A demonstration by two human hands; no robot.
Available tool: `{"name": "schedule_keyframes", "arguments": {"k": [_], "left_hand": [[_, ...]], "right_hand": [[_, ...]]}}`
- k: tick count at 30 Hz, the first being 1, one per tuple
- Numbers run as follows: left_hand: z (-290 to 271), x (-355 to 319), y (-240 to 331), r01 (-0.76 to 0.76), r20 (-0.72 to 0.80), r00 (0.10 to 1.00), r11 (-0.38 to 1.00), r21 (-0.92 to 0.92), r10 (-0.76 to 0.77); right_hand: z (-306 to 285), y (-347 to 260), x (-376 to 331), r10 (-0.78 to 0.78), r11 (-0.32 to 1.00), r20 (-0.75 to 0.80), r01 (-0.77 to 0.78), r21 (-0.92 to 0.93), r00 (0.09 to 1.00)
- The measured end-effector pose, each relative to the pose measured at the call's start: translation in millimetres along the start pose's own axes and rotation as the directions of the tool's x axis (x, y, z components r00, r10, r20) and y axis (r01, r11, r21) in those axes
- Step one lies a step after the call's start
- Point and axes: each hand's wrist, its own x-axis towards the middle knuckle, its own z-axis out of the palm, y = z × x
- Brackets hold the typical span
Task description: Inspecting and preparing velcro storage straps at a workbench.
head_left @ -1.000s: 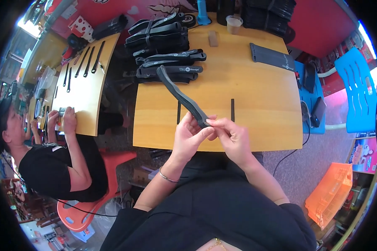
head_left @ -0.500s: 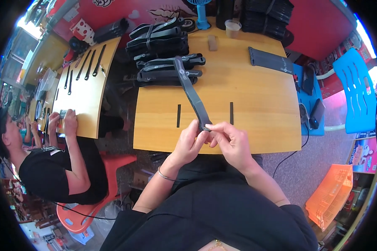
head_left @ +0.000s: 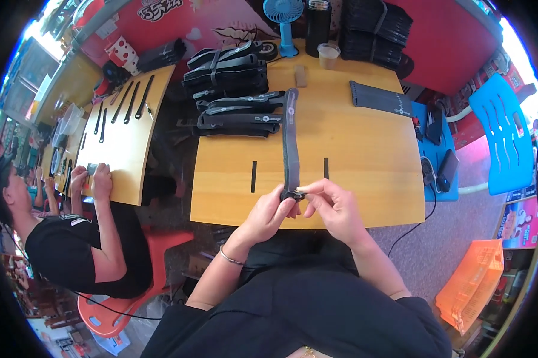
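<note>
Workshop interior, red wall behind; wooden counter (head_left: 364,149) in front of the seated person, a second wooden counter (head_left: 123,143) to the left.

Long black strap (head_left: 290,140) lies lengthwise over the near half of the first counter, far end pointing at the strap stacks, near end raised at the counter's front edge.

Left hand (head_left: 269,215): grip closed on the strap's near end, thumb on top. Right hand (head_left: 334,209): thumb and forefinger pinched at the same end, just beside the left thumb; whether they clamp the strap itself or a small tab on it, cannot tell.

Far left of the counter: piled black straps (head_left: 233,98). Back edge: blue fan (head_left: 284,18), dark bottle (head_left: 318,27), plastic cup (head_left: 329,55). Right: blue chair (head_left: 505,134).

At the left counter another person's hands (head_left: 93,179) rest on its edge.
</note>
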Motion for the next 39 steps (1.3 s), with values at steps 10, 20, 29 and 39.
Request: {"name": "schedule_keyframes", "arguments": {"k": [10, 20, 29, 39], "left_hand": [[3, 3, 14, 0.18, 0.119, 0.984, 0.744, -0.644, -0.135], [19, 3, 12, 0.071, -0.01, 0.995, 0.75, -0.658, -0.103], [9, -3, 20, 0.094, 0.114, 0.992, 0.874, -0.476, -0.045], [9, -15, 3, 0.339, 0.296, 0.937, 0.668, -0.662, -0.183]], "right_hand": [[-2, -13, -3, 0.02, 0.998, 0.113, -0.014, -0.058, 0.993], [4, 3, -6, -0.247, 0.954, 0.017, 0.247, -0.17, 0.969], [-8, -4, -8, -0.121, 0.987, 0.098, 0.13, -0.096, 0.988], [-16, -23, -8, -0.274, 0.79, 0.366, 0.426, -0.441, 0.889]]}}
